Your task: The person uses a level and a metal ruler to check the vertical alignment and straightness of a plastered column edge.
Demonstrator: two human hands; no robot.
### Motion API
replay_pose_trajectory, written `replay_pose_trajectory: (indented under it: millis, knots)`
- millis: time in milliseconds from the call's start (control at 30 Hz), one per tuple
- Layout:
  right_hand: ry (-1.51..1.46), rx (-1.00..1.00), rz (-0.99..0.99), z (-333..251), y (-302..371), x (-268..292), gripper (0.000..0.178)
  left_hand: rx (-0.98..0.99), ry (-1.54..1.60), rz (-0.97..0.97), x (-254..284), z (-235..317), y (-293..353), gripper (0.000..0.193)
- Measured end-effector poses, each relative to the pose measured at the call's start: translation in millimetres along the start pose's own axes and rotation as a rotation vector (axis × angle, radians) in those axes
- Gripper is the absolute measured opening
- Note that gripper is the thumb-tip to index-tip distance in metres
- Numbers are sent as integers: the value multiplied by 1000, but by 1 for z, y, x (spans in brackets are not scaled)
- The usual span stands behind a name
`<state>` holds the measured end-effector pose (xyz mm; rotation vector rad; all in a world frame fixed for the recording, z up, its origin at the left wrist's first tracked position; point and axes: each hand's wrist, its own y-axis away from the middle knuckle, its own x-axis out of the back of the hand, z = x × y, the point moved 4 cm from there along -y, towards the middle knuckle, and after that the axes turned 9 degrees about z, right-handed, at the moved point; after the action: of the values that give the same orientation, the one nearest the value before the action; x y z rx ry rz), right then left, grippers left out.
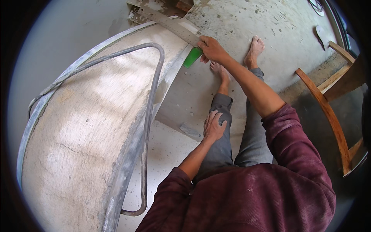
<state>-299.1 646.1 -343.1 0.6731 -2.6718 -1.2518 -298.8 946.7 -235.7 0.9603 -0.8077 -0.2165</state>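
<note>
My right hand (213, 50) grips a try square at its corner, with fingers wrapped round it. The square's green handle (192, 57) points down and to the left from my fingers. Its long metal blade (172, 26) reaches away to the upper left, over the far end of a curved, plaster-like panel (83, 135). Whether the blade touches the panel, I cannot tell. My left hand (214, 125) lies on my left knee, holding nothing, fingers stretched out. Across the panel runs a bent grey metal tube (148, 116), whose far corner curves over the pale surface.
Metal edging (131, 166) borders the panel, which has a fine crack. A wooden chair-like frame (328, 112) stands at my right. A sandal (320, 37) lies on the stained concrete floor (216, 23). My bare feet (255, 50) are ahead, near the panel's far end.
</note>
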Motion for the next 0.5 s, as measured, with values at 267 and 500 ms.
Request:
replay_pose_trajectory:
  millis: [267,500]
  knots:
    - [29,20,-31,-1,-2,-1,24,26,-7,-15,-4,-2,0,47]
    - [20,-12,-24,-3,-3,-1,20,70,19,-22,2,2,-2,47]
